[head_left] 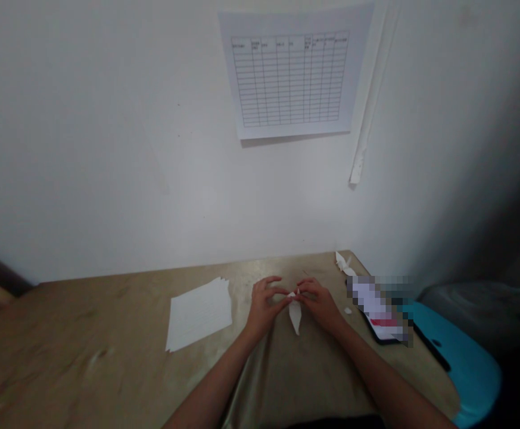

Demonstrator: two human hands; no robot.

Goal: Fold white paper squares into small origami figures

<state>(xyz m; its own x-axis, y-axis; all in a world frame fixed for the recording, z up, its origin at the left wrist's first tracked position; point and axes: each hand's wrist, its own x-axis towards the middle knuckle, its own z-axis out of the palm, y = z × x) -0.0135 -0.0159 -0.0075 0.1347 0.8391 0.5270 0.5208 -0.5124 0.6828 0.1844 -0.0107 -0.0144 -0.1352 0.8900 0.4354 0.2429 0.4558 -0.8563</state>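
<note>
A small folded piece of white paper [295, 316] is held between both hands above the brown table, its pointed end hanging down toward me. My left hand [265, 301] pinches its upper part from the left with thumb and forefinger, while the other fingers are raised. From the right, my right hand [317, 302] grips the same upper part with its fingertips. Fine folds at the fingertips are too small to make out.
White sheets [199, 313] lie stacked on the table [108, 357] at the left. At the right are a phone [382, 322], a folded white paper piece [343, 263] and a small white scrap [348, 310]. A turquoise object [465, 357] stands beyond the right edge; a printed chart [293, 83] hangs on the wall.
</note>
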